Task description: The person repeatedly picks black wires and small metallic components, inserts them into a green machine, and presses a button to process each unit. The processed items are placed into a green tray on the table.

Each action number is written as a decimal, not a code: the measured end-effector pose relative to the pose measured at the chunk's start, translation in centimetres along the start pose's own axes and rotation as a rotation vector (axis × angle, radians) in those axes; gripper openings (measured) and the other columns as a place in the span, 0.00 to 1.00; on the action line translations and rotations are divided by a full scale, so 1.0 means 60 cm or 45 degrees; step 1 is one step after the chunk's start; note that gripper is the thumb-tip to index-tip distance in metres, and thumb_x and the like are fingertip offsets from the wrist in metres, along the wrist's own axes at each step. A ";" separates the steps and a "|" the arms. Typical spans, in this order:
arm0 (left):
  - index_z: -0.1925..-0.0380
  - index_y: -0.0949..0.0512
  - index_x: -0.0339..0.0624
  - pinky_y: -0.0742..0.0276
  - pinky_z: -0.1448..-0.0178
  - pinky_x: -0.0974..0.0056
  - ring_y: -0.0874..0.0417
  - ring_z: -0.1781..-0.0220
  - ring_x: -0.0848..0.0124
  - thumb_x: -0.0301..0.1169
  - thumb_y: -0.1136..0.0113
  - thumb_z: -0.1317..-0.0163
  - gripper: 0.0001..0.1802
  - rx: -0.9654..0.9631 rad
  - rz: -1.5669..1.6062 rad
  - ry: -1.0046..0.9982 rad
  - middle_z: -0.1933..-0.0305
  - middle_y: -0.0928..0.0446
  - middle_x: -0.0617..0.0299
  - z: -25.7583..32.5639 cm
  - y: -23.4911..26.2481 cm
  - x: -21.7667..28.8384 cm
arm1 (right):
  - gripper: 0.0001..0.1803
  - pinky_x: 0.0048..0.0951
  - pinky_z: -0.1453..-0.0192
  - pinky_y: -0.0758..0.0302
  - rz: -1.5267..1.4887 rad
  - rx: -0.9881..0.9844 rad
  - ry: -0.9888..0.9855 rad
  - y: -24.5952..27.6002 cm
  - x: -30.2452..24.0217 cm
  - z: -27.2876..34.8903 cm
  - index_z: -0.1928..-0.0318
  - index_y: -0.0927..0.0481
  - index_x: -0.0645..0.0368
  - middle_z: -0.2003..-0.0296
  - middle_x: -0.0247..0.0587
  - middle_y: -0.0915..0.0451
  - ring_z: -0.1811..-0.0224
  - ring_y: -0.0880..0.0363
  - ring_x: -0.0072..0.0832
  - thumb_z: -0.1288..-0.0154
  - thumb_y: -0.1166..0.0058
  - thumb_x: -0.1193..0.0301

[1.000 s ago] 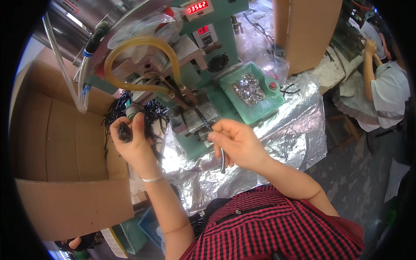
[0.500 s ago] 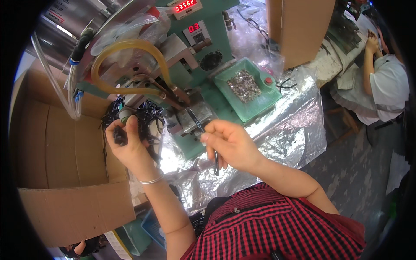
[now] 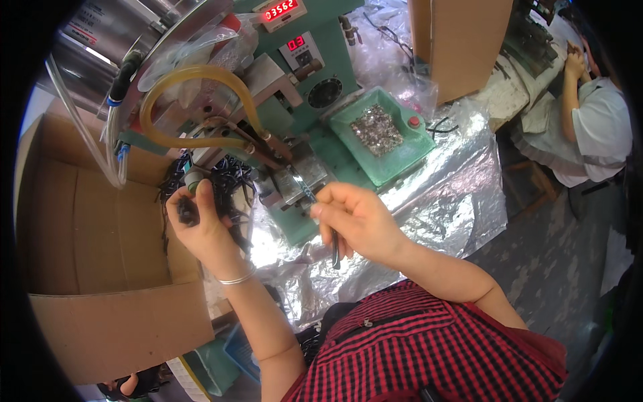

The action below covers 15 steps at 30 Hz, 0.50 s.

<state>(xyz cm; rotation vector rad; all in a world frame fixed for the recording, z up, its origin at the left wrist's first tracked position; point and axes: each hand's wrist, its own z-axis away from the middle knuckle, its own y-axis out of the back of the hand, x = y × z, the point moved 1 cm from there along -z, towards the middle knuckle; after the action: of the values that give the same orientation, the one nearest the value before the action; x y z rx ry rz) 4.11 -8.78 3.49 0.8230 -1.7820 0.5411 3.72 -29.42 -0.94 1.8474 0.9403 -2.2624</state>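
Note:
My right hand (image 3: 358, 221) pinches a slim dark strip (image 3: 336, 251). Its shiny far end reaches the small metal block (image 3: 305, 177) of a green bench machine (image 3: 335, 57), and its lower end hangs below my fingers. My left hand (image 3: 211, 234) is closed round a clump of small black pieces (image 3: 187, 210), to the left of the block. That hand's thumb and forefinger are up against a round green-ringed knob (image 3: 193, 179) on the machine. What exactly the black pieces are is too small to tell.
A green tray (image 3: 402, 161) of small shiny bits stands right of the machine, on foil (image 3: 462, 214). Dark strips (image 3: 234, 174) pile up behind my left hand. An open cardboard box (image 3: 120, 315) is at left. A yellowish hose (image 3: 201, 70) loops overhead. Another person (image 3: 596, 127) sits far right.
The view has shifted slightly. Both hands keep nearly the same places and grips. The far end of the strip at the metal block now looks brighter.

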 end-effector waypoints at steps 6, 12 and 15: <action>0.62 0.28 0.43 0.42 0.81 0.79 0.33 0.77 0.84 0.34 0.34 0.39 0.13 0.003 0.002 0.000 0.70 0.29 0.69 0.016 -0.003 0.007 | 0.08 0.17 0.85 0.33 -0.027 -0.013 -0.011 -0.001 0.003 -0.001 0.64 0.28 0.62 0.79 0.34 0.23 0.87 0.29 0.15 0.28 0.53 0.70; 0.62 0.25 0.39 0.42 0.84 0.78 0.35 0.82 0.82 0.35 0.38 0.36 0.11 0.046 0.014 -0.006 0.76 0.31 0.68 0.065 0.012 -0.002 | 0.07 0.16 0.83 0.33 -0.025 -0.003 0.014 -0.002 0.004 -0.003 0.63 0.26 0.61 0.80 0.32 0.22 0.86 0.29 0.15 0.28 0.52 0.70; 0.64 0.21 0.41 0.43 0.85 0.80 0.31 0.83 0.83 0.39 0.41 0.34 0.12 -0.403 -0.002 0.434 0.74 0.25 0.65 0.118 -0.013 -0.004 | 0.09 0.18 0.83 0.31 -0.018 -0.026 -0.030 0.003 0.007 -0.004 0.63 0.27 0.61 0.78 0.34 0.22 0.85 0.27 0.16 0.28 0.52 0.67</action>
<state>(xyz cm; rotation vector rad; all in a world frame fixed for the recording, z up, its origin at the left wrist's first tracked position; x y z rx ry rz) 0.32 -14.20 0.76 0.4801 -1.5006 0.3603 3.89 -29.31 -1.43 1.8072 0.9721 -2.2688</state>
